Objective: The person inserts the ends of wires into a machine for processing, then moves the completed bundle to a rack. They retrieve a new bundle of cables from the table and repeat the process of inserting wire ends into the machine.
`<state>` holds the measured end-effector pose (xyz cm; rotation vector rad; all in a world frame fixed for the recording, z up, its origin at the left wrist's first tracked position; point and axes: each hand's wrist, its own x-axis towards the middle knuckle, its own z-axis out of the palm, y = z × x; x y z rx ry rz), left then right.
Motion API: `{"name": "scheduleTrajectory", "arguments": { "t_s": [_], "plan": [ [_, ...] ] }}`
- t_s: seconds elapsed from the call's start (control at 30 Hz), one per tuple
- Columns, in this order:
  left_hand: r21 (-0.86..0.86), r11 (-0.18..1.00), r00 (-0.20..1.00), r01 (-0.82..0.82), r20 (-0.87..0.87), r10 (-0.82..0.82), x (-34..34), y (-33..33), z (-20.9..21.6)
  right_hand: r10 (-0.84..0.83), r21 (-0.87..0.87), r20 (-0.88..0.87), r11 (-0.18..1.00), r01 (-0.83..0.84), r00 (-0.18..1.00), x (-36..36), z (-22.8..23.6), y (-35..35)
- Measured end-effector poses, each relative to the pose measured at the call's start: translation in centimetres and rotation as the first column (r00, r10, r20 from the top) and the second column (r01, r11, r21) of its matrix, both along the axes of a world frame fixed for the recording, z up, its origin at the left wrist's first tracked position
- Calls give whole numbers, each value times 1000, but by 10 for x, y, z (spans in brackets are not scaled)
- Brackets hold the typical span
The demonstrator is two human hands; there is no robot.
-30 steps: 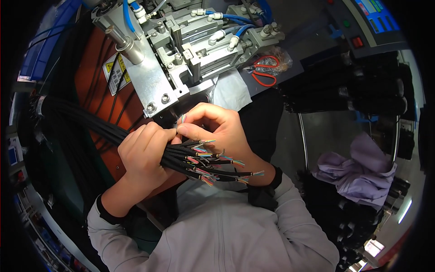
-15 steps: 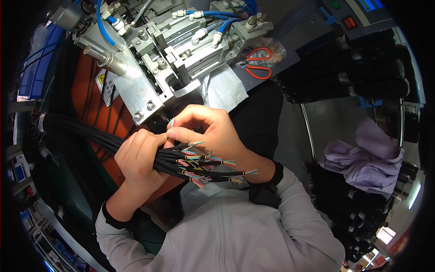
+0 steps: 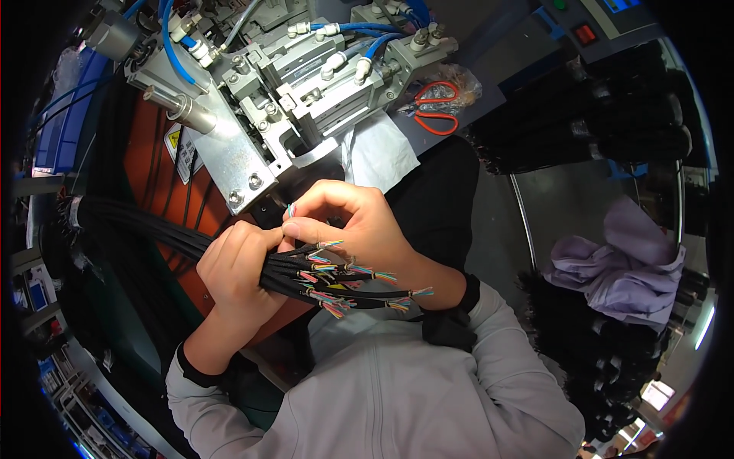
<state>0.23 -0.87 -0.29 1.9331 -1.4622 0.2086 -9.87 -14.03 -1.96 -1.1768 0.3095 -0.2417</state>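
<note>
A bundle of black cables (image 3: pixel 157 226) runs in from the left and passes through my left hand (image 3: pixel 238 264), whose fingers are wrapped round it. Beyond that hand the cable ends fan out to the right, each with a tuft of thin coloured wires (image 3: pixel 334 307). My right hand (image 3: pixel 344 218) pinches one cable end between thumb and forefinger, beside the left thumb. A small tuft of coloured wires (image 3: pixel 291 209) sticks up out of this pinch; the rest of that cable is hidden by my fingers.
A metal machine with pneumatic fittings (image 3: pixel 306 92) and blue hoses stands just beyond my hands. Right of it lie a white cloth (image 3: pixel 380 153) and red-handled scissors (image 3: pixel 437 107). Black cable bundles (image 3: pixel 589 115) hang at the right, above a lilac cloth (image 3: pixel 612 264).
Both hands keep their grip on the cables, with almost no movement. The whole view has shifted very slightly.
</note>
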Motion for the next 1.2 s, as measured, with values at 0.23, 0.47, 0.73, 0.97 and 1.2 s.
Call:
{"name": "scheduleTrajectory", "arguments": {
  "t_s": [0.23,0.47,0.73,0.97,1.2],
  "plan": [
    [-18,1000,1000,-2,4,2,5,-5,1,-12,72,20,997,11,1000,5,0,-4],
    [-192,970,918,-148,-391,63,25,23,52,-118,-229,27,966,121,993,3,0,-7],
    [-381,791,474,-478,-871,-133,65,54,96,-206,-232,74,948,218,976,-5,2,9],
    [-490,715,347,-498,-869,-354,76,72,107,-191,-205,35,959,194,981,-2,-3,17],
    [-462,751,358,-471,-879,-316,79,68,109,-196,-185,47,962,201,979,2,-6,17]
  ]
}}
